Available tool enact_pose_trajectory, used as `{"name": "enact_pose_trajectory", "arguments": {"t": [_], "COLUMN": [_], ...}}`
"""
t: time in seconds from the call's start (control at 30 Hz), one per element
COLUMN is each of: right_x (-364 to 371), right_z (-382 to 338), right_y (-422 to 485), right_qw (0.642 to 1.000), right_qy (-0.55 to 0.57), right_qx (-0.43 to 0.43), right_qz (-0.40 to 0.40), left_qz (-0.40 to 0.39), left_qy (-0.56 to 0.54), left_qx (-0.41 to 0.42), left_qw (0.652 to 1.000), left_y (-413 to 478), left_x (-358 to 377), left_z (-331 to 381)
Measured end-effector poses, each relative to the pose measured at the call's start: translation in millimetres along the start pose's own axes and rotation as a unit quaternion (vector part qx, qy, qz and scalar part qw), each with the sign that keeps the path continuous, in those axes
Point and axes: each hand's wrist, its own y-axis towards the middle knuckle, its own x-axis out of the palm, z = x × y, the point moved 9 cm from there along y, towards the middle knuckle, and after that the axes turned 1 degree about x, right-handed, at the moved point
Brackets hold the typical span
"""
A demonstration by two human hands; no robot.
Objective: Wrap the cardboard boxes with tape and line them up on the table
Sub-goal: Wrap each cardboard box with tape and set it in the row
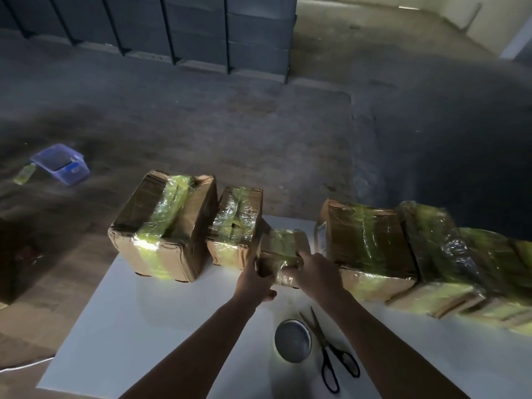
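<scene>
Both hands hold the small taped box [283, 247]: left hand [256, 279] curled round its near left corner, right hand [315, 272] clasping its near right edge, fingers over the top; box low over the white table [144, 312], contact with it not discernible. Just left of the left hand a medium taped box [236, 226] touches the small one, with a large taped box [164, 226] beyond; just right of the right hand a wide taped box [365, 243], then further taped boxes [449, 254], blurred. Nearer the person than the hands, between the forearms: scissors [331, 355] and a round grey object [293, 344], side by side on the table.
</scene>
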Motion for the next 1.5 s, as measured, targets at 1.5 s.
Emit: {"name": "enact_pose_trajectory", "arguments": {"t": [1.5], "right_x": [63.5], "right_z": [-190.1], "right_y": [5.4], "right_qw": [0.99], "right_qy": [0.041], "right_qx": [0.037], "right_qz": [-0.132], "left_qz": [0.089], "left_qy": [0.419], "left_qx": [0.002], "left_qw": [0.903], "left_y": [-33.9], "left_x": [-267.9], "left_z": [9.2]}}
